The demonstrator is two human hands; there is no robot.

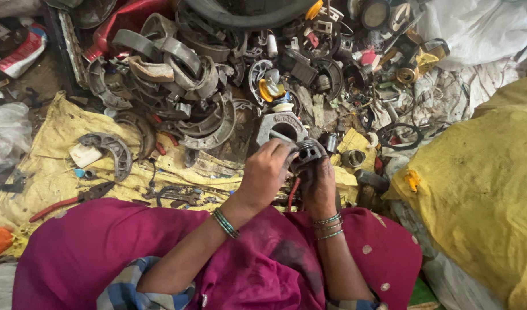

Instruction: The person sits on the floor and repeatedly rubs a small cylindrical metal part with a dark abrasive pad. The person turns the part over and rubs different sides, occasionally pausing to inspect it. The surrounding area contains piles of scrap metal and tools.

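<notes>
Piston (308, 152) in both hands (266, 172), yellow sacking (57, 155), scrap metal heap (183, 69)

Soft, even daylight, fairly bright, with no hard shadows. The white sheet (481, 26) at upper right is nearly washed out. The scrap pile (217, 74) at the top sits darker. Focus is sharp in the middle; edges bend slightly from the wide lens.
</notes>
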